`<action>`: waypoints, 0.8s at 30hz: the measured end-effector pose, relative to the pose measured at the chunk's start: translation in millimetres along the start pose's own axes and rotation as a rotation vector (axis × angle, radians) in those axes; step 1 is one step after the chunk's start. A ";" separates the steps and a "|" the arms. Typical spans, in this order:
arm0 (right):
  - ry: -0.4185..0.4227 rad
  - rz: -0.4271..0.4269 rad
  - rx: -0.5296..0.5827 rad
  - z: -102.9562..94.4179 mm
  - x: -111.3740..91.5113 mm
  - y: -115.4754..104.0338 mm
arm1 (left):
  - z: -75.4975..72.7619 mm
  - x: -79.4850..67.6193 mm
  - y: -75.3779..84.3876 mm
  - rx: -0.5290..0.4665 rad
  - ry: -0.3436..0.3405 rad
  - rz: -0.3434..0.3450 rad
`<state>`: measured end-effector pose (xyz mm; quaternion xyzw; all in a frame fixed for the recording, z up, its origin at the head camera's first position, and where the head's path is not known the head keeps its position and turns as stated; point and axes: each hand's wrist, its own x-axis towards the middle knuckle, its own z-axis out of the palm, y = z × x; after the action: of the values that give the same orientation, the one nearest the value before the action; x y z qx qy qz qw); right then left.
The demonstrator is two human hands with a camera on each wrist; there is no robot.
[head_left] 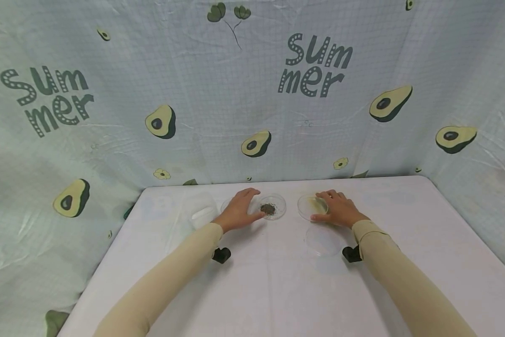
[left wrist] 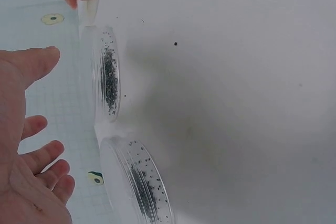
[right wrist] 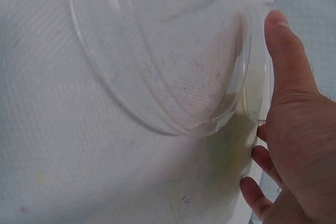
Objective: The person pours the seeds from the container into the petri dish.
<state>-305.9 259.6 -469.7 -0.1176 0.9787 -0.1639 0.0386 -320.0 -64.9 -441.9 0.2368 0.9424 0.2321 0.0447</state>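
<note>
My left hand is spread above the table, thumb and fingers apart with nothing between them. Beside its thumb is a clear petri dish of small dark grains. A second dish of dark grains shows low in the left wrist view, mostly hidden behind the hand in the head view. My right hand grips the right side of another clear petri dish, thumb at the near edge and fingers at the far edge. In front of it lies an empty clear round dish or lid.
A whitish translucent object rests left of my left hand. A few loose dark specks lie on the white table cover. Behind the table hangs a printed curtain with avocados and lettering.
</note>
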 end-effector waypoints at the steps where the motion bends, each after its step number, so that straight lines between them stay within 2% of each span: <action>1: 0.000 0.000 0.001 0.0 -0.1 0.0 | -0.5 -0.8 -0.3 -0.001 0.004 0.005; 10: 0.003 -0.006 0.000 -0.3 -0.9 0.1 | -8.8 -8.0 -2.0 -0.007 -0.056 -0.005; 17: 0.001 -0.002 0.004 0.7 -0.8 0.5 | -13.4 -13.1 -4.2 0.012 -0.054 0.019; 24: 0.002 -0.005 0.002 0.9 -0.8 0.2 | -17.5 -19.2 -7.0 0.006 -0.048 0.010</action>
<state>-305.1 259.7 -470.6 -0.1197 0.9783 -0.1649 0.0375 -309.4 -86.5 -430.1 0.2471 0.9406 0.2236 0.0656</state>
